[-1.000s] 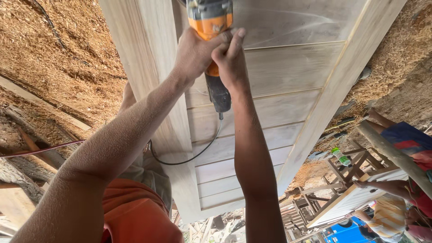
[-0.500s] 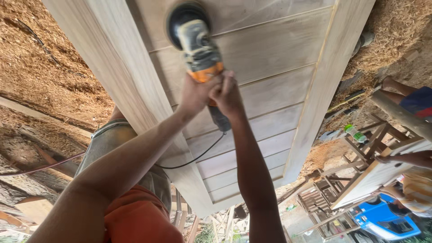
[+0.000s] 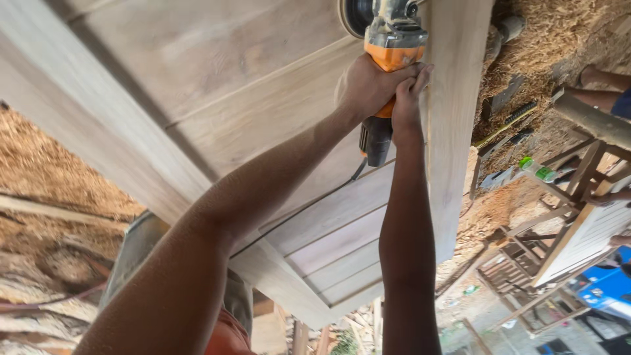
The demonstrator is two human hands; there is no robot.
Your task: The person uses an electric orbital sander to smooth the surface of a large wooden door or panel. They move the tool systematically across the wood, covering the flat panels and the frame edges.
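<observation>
An orange and grey power sander (image 3: 393,33) rests with its round pad on a pale wooden panelled door (image 3: 230,98) lying flat under me. My left hand (image 3: 365,85) wraps around the sander's orange body. My right hand (image 3: 407,98) grips it from the other side, fingers pointing along the door's right stile. The sander's black tail sticks out below both hands, and its black cord (image 3: 315,200) runs back across the panels towards me.
Sawdust (image 3: 52,171) covers the ground on both sides of the door. At the right stand bare wooden furniture frames (image 3: 526,263) with a green-capped plastic bottle (image 3: 536,169) on them and a blue object (image 3: 608,289). Another person's leg (image 3: 605,79) shows at the upper right.
Both hands have carried the sander to the right across the door, from the middle panels to the right stile. My view has swung closer over the door.
</observation>
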